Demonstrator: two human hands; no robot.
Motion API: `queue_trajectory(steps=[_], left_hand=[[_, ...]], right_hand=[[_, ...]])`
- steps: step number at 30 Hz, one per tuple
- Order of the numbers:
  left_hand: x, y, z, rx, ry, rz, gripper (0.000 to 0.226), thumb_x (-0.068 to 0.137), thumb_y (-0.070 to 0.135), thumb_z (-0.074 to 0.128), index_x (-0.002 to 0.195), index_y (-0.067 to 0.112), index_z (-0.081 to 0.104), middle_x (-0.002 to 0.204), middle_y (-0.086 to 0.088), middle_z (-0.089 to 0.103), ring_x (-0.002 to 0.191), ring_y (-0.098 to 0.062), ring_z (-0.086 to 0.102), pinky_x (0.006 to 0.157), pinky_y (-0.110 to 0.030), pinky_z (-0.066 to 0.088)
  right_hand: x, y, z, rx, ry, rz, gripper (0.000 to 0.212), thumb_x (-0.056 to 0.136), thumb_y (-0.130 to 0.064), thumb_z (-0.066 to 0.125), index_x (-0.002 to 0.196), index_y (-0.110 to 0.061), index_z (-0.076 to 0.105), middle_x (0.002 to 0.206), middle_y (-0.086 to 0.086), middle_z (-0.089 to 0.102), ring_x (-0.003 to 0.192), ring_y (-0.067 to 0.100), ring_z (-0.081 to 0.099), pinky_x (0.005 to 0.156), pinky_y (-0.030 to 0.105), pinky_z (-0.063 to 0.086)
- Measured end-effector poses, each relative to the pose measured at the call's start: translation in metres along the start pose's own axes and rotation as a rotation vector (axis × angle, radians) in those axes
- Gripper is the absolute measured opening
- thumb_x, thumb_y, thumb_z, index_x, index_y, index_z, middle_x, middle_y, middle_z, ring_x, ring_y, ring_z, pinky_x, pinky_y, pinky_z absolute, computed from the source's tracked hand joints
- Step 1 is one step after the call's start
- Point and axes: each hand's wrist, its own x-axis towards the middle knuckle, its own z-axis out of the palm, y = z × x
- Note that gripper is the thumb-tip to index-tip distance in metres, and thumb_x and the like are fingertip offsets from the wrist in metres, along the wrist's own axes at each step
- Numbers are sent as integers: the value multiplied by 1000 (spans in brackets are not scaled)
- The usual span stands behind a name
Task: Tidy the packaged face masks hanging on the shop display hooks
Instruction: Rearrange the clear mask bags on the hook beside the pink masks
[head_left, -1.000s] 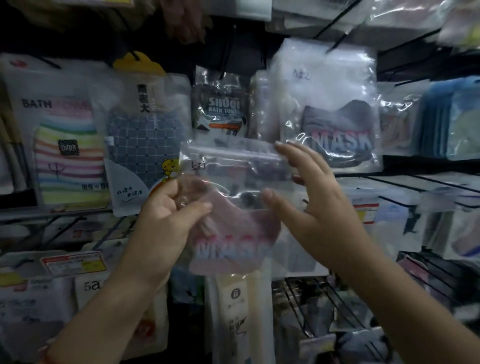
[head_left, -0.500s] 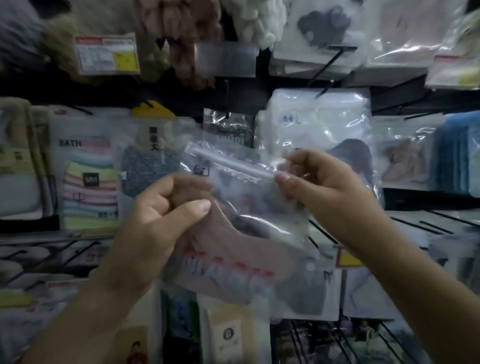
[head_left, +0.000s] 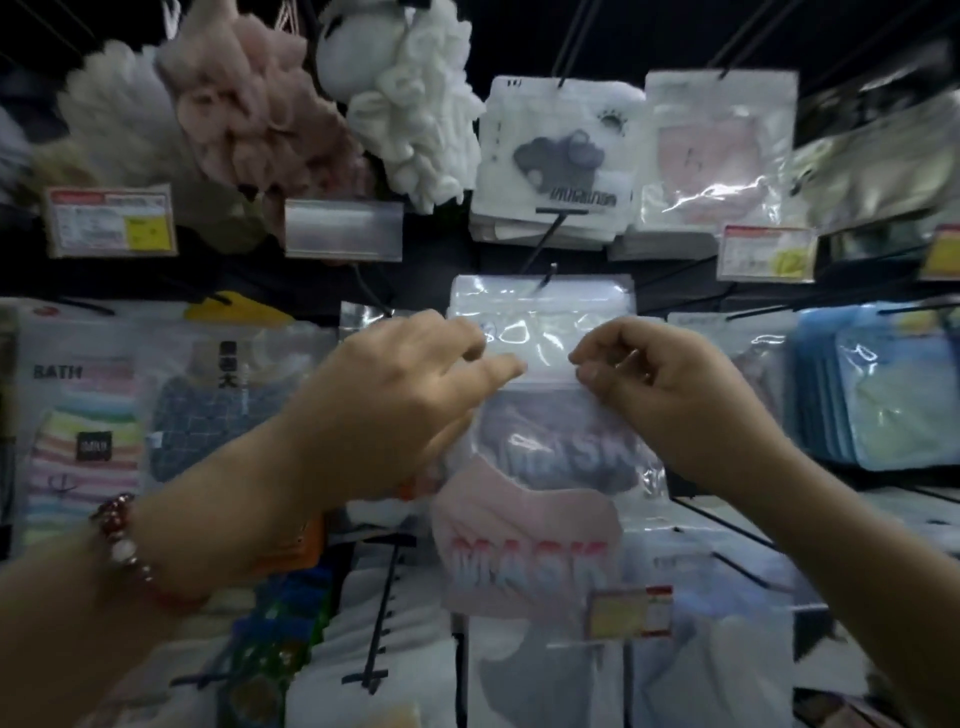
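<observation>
Two hands raised to the top band of one clear mask packet (head_left: 540, 374), at the middle of the display. Left hand (head_left: 395, 400) on the packet's upper left corner, fingers bent and reaching across the white seal strip, thumb hidden behind the plastic, so apparently pinching that corner. Right hand (head_left: 654, 384) on the upper right corner, fingers curled tight, edge of the plastic nipped between fingertips and thumb. Beaded bracelet (head_left: 140, 556) on the left wrist, dark red with one pale bead. Inside the held packet, a pink mask (head_left: 524, 545) printed MASK, low in the bag. Directly behind, another packet with a grey mask (head_left: 566, 452), also printed MASK, hanging on a black hook (head_left: 545, 275); top of the held packet level with or just below that hook, whether threaded on it impossible to tell. Above, more packets: a white one with a grey cloud print (head_left: 561, 161) and a clear one with pale pink contents (head_left: 722, 156). Upper left, fluffy pink and white items (head_left: 270, 104). Far left, a striped bath towel pack (head_left: 83, 447); far right, a stack of blue packs (head_left: 878, 395). Yellow price tag (head_left: 628, 613) just below the pink mask.
</observation>
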Motion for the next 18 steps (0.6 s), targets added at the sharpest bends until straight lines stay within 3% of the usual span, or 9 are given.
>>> queue_trajectory(steps=[2,5,10,18], left_hand=[[13,-7,5,39,18,28,38,92,14,61,129,10,65,100,-12,65,77,-26,58,61,-43,52],[33,-16,10,70,22,28,36,93,17,61,128,11,65,96,-10,64,74,-24,56,60,-41,51],[64,-29,18,71,13,-79,38,93,25,53,127,13,66,94,-7,61,74,-22,55,61,-35,48],[78,-34,28,-22,12,-273,40,93,27,54,131,23,66,91,-1,55,81,-19,53,67,-31,47]], right_hand=[[10,4,-8,-76,27,-20,9,90,-20,68,90,-28,69,75,-12,63,67,3,57,59,12,45],[30,7,-19,-178,71,-74,7,90,-26,67,95,-31,70,82,-17,63,76,-2,57,65,8,42],[69,12,-28,-252,101,-131,12,92,-27,63,102,-27,71,91,-15,65,82,4,61,76,27,52],[87,23,-19,-335,131,-128,16,95,-29,58,104,-23,70,94,-10,60,87,13,57,77,29,45]])
